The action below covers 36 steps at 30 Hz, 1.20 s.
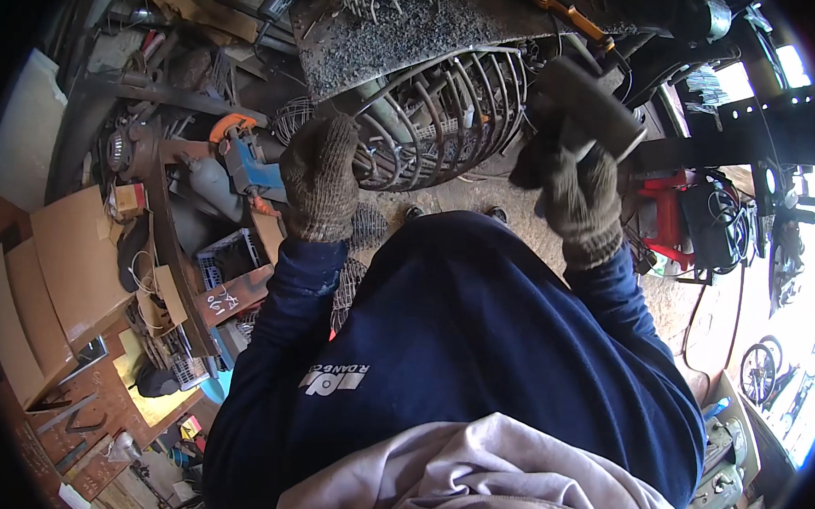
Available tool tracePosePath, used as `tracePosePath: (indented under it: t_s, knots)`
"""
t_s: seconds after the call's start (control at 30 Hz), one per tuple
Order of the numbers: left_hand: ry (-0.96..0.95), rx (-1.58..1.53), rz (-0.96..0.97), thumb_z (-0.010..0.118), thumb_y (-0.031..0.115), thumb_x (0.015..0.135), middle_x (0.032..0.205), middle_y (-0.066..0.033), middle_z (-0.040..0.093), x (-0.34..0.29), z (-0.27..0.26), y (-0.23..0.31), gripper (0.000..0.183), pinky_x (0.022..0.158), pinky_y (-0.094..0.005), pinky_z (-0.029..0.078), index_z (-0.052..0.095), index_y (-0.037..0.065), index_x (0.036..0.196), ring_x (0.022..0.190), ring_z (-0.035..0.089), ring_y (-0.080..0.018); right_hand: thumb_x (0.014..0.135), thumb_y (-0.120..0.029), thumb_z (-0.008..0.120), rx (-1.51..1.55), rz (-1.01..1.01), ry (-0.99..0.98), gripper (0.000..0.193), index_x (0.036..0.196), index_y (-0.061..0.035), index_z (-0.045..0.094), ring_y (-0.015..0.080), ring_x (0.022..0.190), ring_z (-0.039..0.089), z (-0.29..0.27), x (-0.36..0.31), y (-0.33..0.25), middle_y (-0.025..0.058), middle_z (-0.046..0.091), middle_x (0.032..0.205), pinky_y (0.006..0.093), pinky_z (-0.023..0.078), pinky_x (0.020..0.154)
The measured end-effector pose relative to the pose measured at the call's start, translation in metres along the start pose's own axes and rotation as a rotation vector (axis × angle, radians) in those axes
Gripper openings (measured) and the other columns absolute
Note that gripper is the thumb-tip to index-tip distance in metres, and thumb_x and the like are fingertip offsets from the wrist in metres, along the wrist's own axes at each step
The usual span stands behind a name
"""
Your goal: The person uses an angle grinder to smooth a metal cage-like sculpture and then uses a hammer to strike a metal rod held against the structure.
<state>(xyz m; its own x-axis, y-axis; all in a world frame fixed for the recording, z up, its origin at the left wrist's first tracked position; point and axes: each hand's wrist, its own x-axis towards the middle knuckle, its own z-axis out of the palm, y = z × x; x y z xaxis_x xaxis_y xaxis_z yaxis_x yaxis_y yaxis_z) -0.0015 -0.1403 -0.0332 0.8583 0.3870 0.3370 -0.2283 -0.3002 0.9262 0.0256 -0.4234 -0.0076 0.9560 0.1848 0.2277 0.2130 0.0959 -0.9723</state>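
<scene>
My left hand (322, 178), in a brown knitted glove, is closed at the left end of a curved cage of bent metal rods (450, 118). The cage lies against the near edge of a metal worktop (390, 55). My right hand (583, 204), gloved the same way, grips a hammer (592, 106) with a large, blocky dark head. The hammer is raised to the right of the cage, apart from it in the picture. My glove and the head hide most of its handle.
Dark grit and upright metal pins cover the worktop. To the left are a blue and orange power tool (247, 158), a grey gas cylinder (210, 184) and cardboard boxes (80, 265). A red stand (667, 217) with coiled cables (727, 225) is at the right.
</scene>
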Motion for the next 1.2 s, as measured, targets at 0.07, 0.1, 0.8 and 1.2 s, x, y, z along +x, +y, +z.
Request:
tracePosePath:
  t_s: [0.07,0.1,0.8,1.2]
  knots:
    - [-0.011,-0.068,-0.048,0.071,0.022,0.094,0.081,-0.0044,0.069,0.0,0.006,0.015,0.023,0.061,-0.0271,0.049,0.069,0.0,0.096,0.07,0.063,-0.0112,0.102,-0.035,0.059,0.061,0.077,-0.099,0.053,0.14,0.0004,0.049,0.0094,0.081,0.061,0.011,-0.01,-0.016,0.0054,0.065,0.103,0.0261,0.051,0.07]
    - [-0.012,-0.101,-0.071,0.071,0.022,0.094,0.082,-0.005,0.069,0.001,0.008,0.021,0.022,0.062,-0.0271,0.049,0.07,-0.001,0.096,0.071,0.063,-0.0113,0.099,-0.023,0.062,0.127,0.238,-0.203,0.045,0.134,0.0032,0.051,0.0125,0.087,0.066,0.011,-0.015,-0.023,0.009,0.068,0.101,0.0303,0.055,0.082]
    - [0.003,-0.273,-0.009,0.071,0.022,0.095,0.072,-0.0034,0.069,0.012,0.026,0.008,0.021,0.057,-0.0266,0.049,0.067,0.001,0.092,0.06,0.063,-0.0084,0.102,-0.021,0.057,-0.208,0.307,-0.266,0.04,0.134,0.0015,0.049,0.0117,0.078,0.063,0.02,-0.002,-0.031,0.0045,0.066,0.094,0.0279,0.054,0.071]
    - [-0.061,0.033,-0.285,0.073,0.022,0.094,0.079,-0.0042,0.072,0.027,0.024,0.032,0.02,0.065,-0.0277,0.051,0.072,0.002,0.09,0.073,0.066,-0.0114,0.104,-0.041,0.05,-0.216,0.362,-0.184,0.047,0.125,0.0002,0.055,0.0146,0.062,0.06,0.021,-0.004,-0.038,0.008,0.063,0.079,0.029,0.051,0.059]
